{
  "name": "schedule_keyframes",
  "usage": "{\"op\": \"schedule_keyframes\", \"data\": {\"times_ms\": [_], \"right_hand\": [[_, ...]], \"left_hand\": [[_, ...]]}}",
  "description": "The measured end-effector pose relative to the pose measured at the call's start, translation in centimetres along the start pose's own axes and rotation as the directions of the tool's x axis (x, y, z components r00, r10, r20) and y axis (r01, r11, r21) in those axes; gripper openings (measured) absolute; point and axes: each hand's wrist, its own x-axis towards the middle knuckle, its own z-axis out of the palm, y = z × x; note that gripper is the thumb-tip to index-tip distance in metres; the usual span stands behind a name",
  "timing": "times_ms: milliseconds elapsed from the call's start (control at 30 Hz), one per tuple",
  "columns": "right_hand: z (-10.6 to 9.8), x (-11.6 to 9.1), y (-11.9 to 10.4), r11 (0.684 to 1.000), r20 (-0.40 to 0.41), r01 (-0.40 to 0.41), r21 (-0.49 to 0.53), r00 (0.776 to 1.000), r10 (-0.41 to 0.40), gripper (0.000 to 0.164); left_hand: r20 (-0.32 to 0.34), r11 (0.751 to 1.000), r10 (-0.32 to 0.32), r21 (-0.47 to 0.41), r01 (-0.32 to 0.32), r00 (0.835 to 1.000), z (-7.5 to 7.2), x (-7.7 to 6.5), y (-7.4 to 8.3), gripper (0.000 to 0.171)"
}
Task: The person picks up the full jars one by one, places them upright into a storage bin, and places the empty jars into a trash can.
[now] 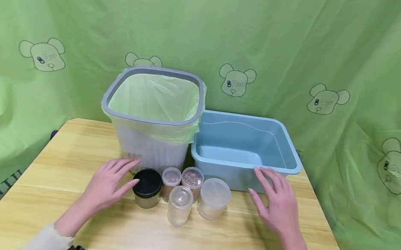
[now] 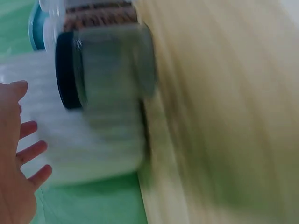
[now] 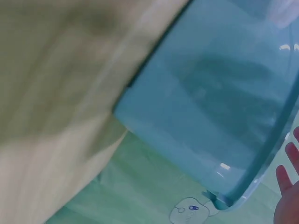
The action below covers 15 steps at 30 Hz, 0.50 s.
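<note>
Fingers (image 1: 129, 166) are standing apart and slightly bent on the left hand (image 1: 106, 184), which is holding nothing and hovering beside a black-lidded jar (image 1: 147, 185). The right hand (image 1: 279, 203) is hovering with its fingers also parted and holding nothing, in front of a blue tub (image 1: 231, 176); whether its fingertips are touching the rim, I cannot tell. Between the hands, five jars are standing upright in a tight cluster: the black-lidded one at the left end, a narrow jar (image 1: 168, 190) and a pebble jar (image 1: 193, 180) behind, a clear jar (image 1: 178, 210) in front, and a wide pale-lidded jar (image 1: 213, 200) at the right. Bare wood of the table (image 1: 202, 246) is stretching from the cluster to the near side, between the sleeves, with more running to the left edge. Behind, a lined bin (image 1: 153, 152) is standing against the tub's left side, and green cloth (image 1: 276, 32) is hanging beyond.

The head view is showing the left thumb overlapping the black lid; the left wrist view, though blurred, is showing a gap there. The right wrist view is revealing the tub's base corner sitting just beside the table's edge.
</note>
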Motion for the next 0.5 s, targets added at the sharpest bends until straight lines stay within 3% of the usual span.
{"op": "schedule_keyframes", "data": {"times_ms": [133,300,400,500], "right_hand": [[-0.2,1.6,0.9,0.999,-0.002,-0.039,0.017,0.999,0.039,0.059],[0.1,2.7,2.4,0.987,0.026,-0.157,0.045,0.987,0.156,0.052],[0.0,2.9,3.1,0.966,0.041,-0.252,0.057,0.967,0.25,0.056],[-0.4,3.3,3.9,0.928,0.076,-0.366,0.063,0.929,0.361,0.06]], "left_hand": [[0.031,0.998,0.036,-0.058,-0.034,0.999,1.2,2.0,1.6,0.056],[0.063,0.993,0.104,-0.071,-0.099,0.993,2.6,3.5,3.2,0.056],[0.09,0.991,0.119,-0.074,-0.113,0.989,3.2,3.9,3.9,0.056],[0.11,0.991,0.115,-0.083,-0.106,0.987,3.6,4.2,4.4,0.056]]}}
